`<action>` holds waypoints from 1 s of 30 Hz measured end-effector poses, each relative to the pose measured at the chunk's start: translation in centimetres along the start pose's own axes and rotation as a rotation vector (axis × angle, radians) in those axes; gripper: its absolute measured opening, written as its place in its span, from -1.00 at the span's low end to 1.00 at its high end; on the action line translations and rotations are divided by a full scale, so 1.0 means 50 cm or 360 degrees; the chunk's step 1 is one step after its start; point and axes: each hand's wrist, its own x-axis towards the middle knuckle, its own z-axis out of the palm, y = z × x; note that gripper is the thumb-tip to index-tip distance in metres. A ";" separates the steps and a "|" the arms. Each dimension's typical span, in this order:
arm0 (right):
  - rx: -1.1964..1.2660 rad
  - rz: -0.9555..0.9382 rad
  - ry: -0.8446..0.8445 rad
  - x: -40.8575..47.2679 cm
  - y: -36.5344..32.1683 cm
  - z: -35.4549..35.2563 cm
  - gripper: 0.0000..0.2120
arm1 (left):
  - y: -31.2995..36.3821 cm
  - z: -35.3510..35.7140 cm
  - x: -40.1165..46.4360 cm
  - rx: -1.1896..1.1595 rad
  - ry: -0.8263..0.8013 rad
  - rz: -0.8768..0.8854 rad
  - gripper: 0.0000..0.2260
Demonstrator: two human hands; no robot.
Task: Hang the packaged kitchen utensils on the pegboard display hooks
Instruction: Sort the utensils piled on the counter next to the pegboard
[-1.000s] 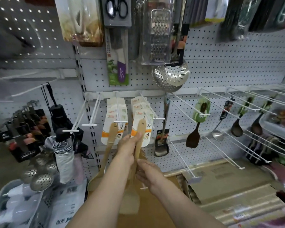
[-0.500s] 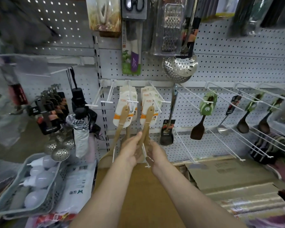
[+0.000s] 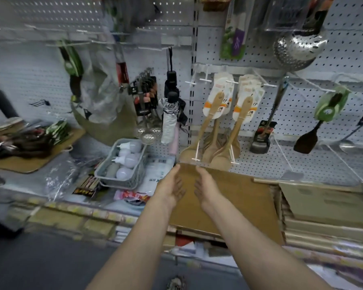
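Wooden spatulas (image 3: 213, 122) hang carded on pegboard hooks (image 3: 231, 82). Left hand (image 3: 172, 185), right hand (image 3: 205, 185) released, empty, over cardboard box (image 3: 239, 195). Judgement: between hangs; next move needs another packaged utensil, likely pile (image 3: 27, 139) at left.

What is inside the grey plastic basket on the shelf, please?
The grey basket holds white light bulbs, four or so visible, lying on their sides. Anything beneath them is hidden by the bulbs and the basket wall.

Two hands (image 3: 172, 188), two bunches of wooden spatulas (image 3: 213, 126), one steel colander (image 3: 298, 49), one basket (image 3: 122, 181), two umbrellas (image 3: 170, 120)
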 end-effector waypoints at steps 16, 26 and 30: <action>-0.0399 0.0133 -0.0506 -0.070 0.190 0.482 -0.66 | 0.220 -0.488 -0.104 -0.0376 0.0384 0.0306 -0.84; -0.0446 0.0145 -0.0696 -0.094 0.305 0.938 -0.63 | 0.474 -0.937 -0.123 -0.0359 0.0628 0.0442 -0.70; -0.0463 0.0156 -0.0785 -0.089 0.336 1.075 -0.77 | 0.554 -1.066 -0.124 -0.0347 0.0708 0.0474 -0.70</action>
